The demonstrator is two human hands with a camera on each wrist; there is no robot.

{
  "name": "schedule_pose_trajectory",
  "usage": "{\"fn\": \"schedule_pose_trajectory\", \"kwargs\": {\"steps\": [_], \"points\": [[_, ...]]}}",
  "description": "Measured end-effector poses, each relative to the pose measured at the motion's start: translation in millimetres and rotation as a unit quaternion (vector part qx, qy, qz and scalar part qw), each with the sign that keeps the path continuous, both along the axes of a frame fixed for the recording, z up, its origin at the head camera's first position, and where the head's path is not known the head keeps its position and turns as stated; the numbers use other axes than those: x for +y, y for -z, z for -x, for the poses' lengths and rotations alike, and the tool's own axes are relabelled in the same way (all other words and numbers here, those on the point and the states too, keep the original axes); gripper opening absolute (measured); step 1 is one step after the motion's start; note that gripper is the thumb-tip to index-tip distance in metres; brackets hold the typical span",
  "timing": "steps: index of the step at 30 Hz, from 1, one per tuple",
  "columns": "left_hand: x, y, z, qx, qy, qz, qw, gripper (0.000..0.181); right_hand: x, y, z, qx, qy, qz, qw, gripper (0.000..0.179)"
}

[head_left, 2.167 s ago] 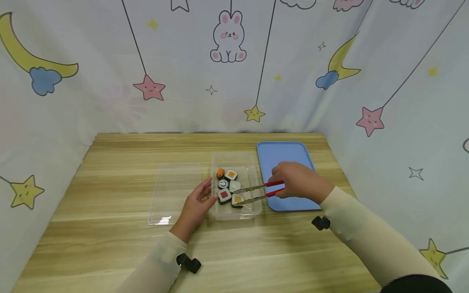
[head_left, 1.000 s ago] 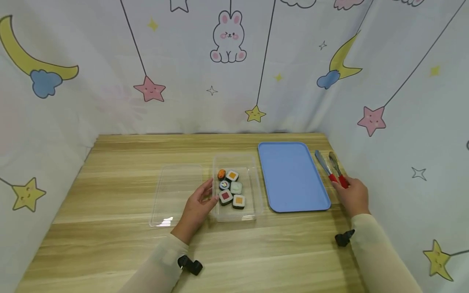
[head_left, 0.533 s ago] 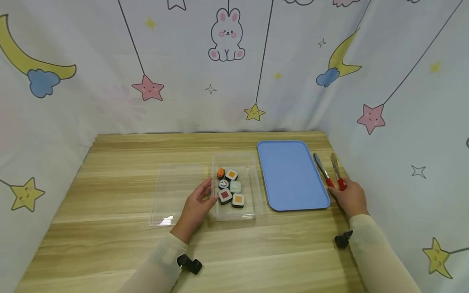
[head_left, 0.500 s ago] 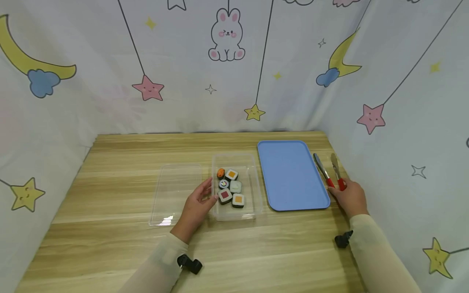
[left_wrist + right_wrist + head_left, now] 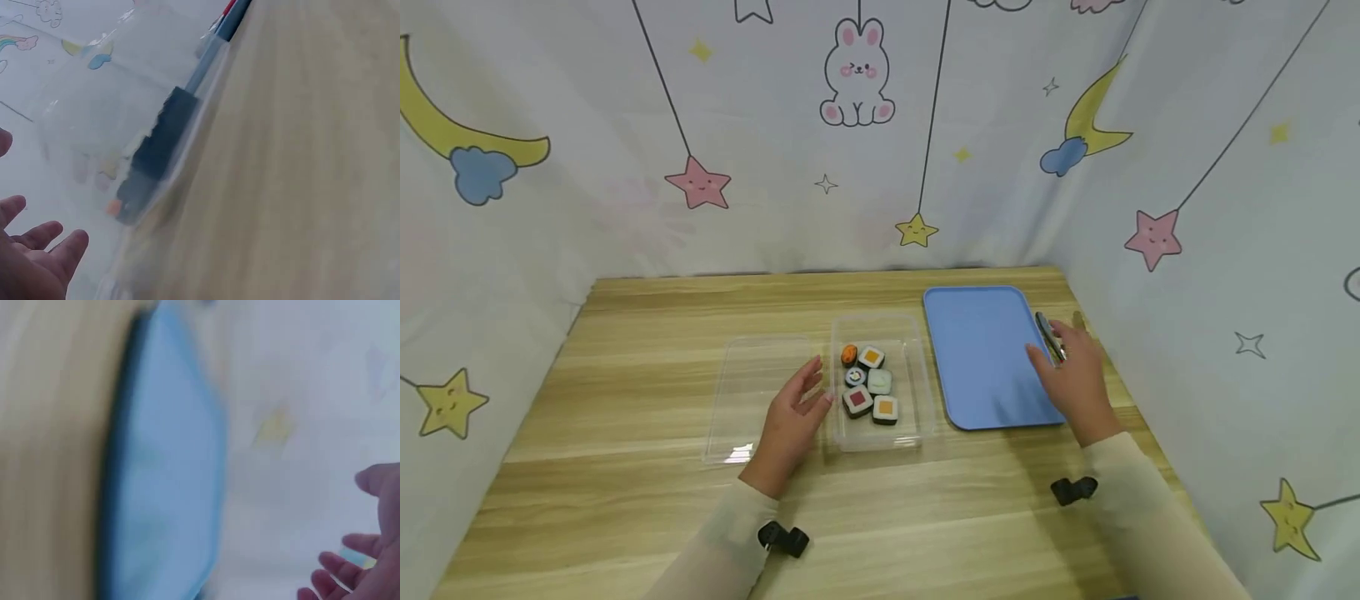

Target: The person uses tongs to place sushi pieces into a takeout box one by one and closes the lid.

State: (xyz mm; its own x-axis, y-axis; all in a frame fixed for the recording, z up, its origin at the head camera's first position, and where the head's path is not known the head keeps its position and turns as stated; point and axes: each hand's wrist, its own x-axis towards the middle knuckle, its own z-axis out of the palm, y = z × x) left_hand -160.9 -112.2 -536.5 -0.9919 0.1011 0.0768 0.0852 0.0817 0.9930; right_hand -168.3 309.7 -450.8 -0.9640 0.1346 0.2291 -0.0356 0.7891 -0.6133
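Note:
Several toy sushi pieces point(image 5: 880, 382) sit in a clear plastic box point(image 5: 917, 375), grouped toward its left side in the head view. My left hand point(image 5: 790, 425) is just left of the box with fingers spread, holding nothing; the left wrist view shows its fingertips apart from the clear wall. Over the right edge of the blue tray point(image 5: 985, 358), my right hand point(image 5: 1078, 383) is raised with loose, parted fingers and an empty palm. Metal tongs point(image 5: 1049, 336) lie between the tray and the table's right edge, their red handles mostly hidden behind the right hand.
A clear lid point(image 5: 748, 392) lies flat left of the box, partly behind the left hand. The wooden table point(image 5: 880, 517) meets a printed cloth curtain point(image 5: 775, 233) at the back and sides, close to the right hand.
My right hand carried the tongs from the box to the tray's right, let them go, then rose and moved left. My left hand has drawn slightly away from the box.

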Motion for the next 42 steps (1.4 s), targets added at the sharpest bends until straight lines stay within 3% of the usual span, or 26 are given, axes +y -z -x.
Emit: {"fn": "schedule_pose_trajectory", "kwargs": {"steps": [3, 6, 9, 12, 15, 18, 19, 21, 28, 32, 37, 42], "points": [[-19.4, -8.1, 2.3, 0.029, -0.041, 0.042, 0.9979, 0.064, -49.9, -12.1, -1.8, 0.023, -0.081, 0.052, 0.9951, 0.059], [-42.5, -10.3, 7.0, 0.041, -0.104, 0.126, 0.9857, 0.063, -102.8, -21.2, -8.0, -0.003, -0.164, 0.110, 0.9803, 0.060], [-61.9, -7.4, 13.0, 0.039, -0.151, 0.203, 0.9667, 0.063, -152.9, -24.8, -16.5, -0.068, -0.242, 0.169, 0.9528, 0.064], [-73.2, -2.4, 19.6, 0.028, -0.164, 0.232, 0.9584, 0.064, -196.4, -25.3, -22.1, -0.150, -0.293, 0.239, 0.9137, 0.068], [-76.6, 0.8, 25.1, 0.011, -0.156, 0.234, 0.9595, 0.067, -232.5, -24.6, -22.2, -0.234, -0.294, 0.320, 0.8697, 0.069], [-76.1, 2.4, 28.4, 0.006, -0.149, 0.233, 0.9608, 0.069, -263.0, -21.0, -20.4, -0.299, -0.257, 0.374, 0.8394, 0.072], [-75.7, 2.5, 28.7, 0.005, -0.149, 0.234, 0.9607, 0.070, -271.8, -19.0, -20.0, -0.313, -0.242, 0.381, 0.8357, 0.074], [-75.0, 2.1, 28.9, 0.008, -0.150, 0.236, 0.9602, 0.070, -286.7, -11.8, -19.5, -0.329, -0.218, 0.381, 0.8357, 0.079], [-77.3, -0.4, 26.3, 0.003, -0.159, 0.247, 0.9558, 0.070, -322.6, 21.3, -20.6, -0.331, -0.164, 0.326, 0.8703, 0.087], [-80.1, -0.9, 21.3, -0.025, -0.167, 0.246, 0.9544, 0.071, -332.6, 31.9, -24.3, -0.318, -0.144, 0.316, 0.8822, 0.085], [-86.0, -7.1, 16.6, -0.073, -0.186, 0.236, 0.9510, 0.071, -335.6, 30.5, -25.8, -0.315, -0.139, 0.337, 0.8763, 0.082], [-92.6, -25.2, 11.8, -0.094, -0.213, 0.225, 0.9463, 0.070, -335.3, 19.3, -25.2, -0.306, -0.145, 0.367, 0.8663, 0.078]]}}
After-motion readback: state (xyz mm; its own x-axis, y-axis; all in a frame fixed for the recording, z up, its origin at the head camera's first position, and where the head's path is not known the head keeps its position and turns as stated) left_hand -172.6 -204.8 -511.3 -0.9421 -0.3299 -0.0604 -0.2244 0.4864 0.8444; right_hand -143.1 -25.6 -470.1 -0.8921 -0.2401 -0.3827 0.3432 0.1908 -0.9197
